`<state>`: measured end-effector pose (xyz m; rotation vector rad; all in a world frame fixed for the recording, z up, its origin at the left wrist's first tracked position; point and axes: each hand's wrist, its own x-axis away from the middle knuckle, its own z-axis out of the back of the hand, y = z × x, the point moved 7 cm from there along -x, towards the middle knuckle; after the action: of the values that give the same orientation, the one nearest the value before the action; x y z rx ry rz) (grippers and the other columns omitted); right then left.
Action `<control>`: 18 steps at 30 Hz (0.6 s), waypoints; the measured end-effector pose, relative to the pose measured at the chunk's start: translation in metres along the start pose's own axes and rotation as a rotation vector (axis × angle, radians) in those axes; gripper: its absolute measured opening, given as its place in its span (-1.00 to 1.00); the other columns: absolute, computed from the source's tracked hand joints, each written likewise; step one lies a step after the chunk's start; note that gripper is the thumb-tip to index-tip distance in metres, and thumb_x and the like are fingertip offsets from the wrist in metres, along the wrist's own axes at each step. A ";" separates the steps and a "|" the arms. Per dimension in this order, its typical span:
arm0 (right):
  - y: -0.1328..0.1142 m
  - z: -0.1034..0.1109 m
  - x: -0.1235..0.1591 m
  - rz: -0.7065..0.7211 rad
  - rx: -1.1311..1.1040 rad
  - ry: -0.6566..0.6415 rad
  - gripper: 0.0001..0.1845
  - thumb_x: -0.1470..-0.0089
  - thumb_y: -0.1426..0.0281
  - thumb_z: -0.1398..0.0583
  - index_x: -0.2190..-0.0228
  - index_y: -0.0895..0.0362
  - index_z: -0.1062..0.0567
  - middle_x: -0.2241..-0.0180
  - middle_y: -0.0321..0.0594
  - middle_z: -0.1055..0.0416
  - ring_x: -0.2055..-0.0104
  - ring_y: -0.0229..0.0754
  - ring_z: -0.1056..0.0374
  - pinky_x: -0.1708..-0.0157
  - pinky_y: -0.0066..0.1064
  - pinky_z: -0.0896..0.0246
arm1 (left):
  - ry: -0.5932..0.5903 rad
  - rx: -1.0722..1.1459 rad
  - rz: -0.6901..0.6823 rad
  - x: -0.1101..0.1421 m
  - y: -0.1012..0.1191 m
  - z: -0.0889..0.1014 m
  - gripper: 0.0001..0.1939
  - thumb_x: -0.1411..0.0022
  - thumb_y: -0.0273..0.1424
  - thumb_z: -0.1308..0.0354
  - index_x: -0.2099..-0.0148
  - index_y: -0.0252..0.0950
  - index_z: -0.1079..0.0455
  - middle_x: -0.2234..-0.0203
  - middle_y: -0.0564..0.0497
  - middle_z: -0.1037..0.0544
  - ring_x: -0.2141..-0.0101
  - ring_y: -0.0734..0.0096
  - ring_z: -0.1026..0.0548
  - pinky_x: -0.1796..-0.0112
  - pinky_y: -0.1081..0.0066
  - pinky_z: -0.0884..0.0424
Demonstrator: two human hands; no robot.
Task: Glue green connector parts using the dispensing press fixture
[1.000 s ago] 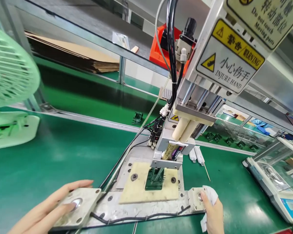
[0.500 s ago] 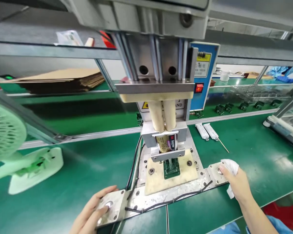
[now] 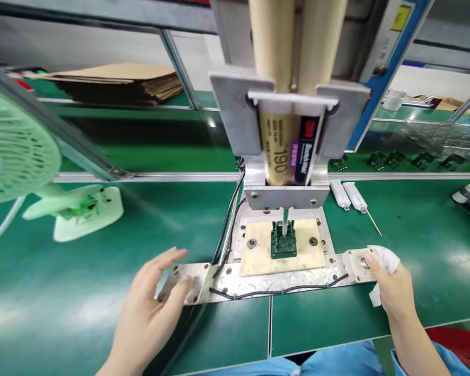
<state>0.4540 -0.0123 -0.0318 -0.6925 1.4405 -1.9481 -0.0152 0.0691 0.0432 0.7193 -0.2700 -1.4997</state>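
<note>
My left hand (image 3: 152,303) has its fingers spread around the left button block (image 3: 196,274), with nothing in it. Its thumb covers the block's button, and I cannot tell whether it touches. At the right button block (image 3: 350,269), my right hand (image 3: 395,287) holds a crumpled white wipe (image 3: 387,258), its thumb on the round metal button. Between the blocks, a small dark green plastic part (image 3: 283,249) sits on a cream fixture plate (image 3: 254,261). Above it, a two-barrel adhesive cartridge (image 3: 284,151) stands in a metal holder, its thin nozzle (image 3: 285,222) reaching down into the part.
Two white tubes (image 3: 348,196) and a thin wooden stick (image 3: 374,222) lie right of the machine. A light green fan (image 3: 86,214) stands at left. Black cables (image 3: 274,292) run along the base. Behind are cardboard sheets (image 3: 117,78) and a row of small dark parts (image 3: 423,161).
My view has dipped and come nearer the cartridge. My left hand has lifted from its button, fingers spreading wider. The right hand keeps its thumb on the button with the wipe.
</note>
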 end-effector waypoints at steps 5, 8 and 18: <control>0.013 0.009 -0.001 -0.039 0.026 0.048 -0.30 0.22 -0.06 -0.44 0.17 0.19 -0.61 0.17 -0.03 -0.56 0.09 0.17 -0.47 0.09 -0.14 -0.38 | -0.243 0.170 -0.218 -0.012 0.069 -0.017 -0.45 -0.18 -0.12 -0.22 -0.17 -0.17 -0.29 -0.13 -0.08 -0.46 -0.13 -0.03 -0.43 -0.18 0.08 -0.34; 0.021 0.012 -0.003 -0.075 0.014 0.062 -0.30 0.23 -0.05 -0.46 0.15 0.18 -0.61 0.16 -0.05 -0.56 0.08 0.17 -0.47 0.17 -0.20 -0.41 | -0.591 0.288 -0.184 -0.026 0.102 -0.057 -0.11 0.02 -0.09 -0.39 -0.29 -0.23 -0.17 -0.24 -0.20 -0.37 -0.18 -0.11 -0.38 -0.19 0.02 -0.32; 0.012 0.008 0.003 -0.055 -0.016 0.041 -0.33 0.20 -0.03 -0.46 0.16 0.18 -0.61 0.18 -0.05 -0.57 0.09 0.14 -0.47 0.20 -0.26 -0.42 | -0.912 0.734 0.073 -0.043 0.130 -0.097 -0.54 0.07 -0.27 -0.44 0.12 -0.29 -0.42 0.22 -0.05 -0.63 0.15 0.18 -0.58 0.03 0.19 -0.50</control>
<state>0.4594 -0.0223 -0.0407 -0.7097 1.4775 -2.0055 0.1427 0.1248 0.0561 0.5172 -1.5752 -1.5725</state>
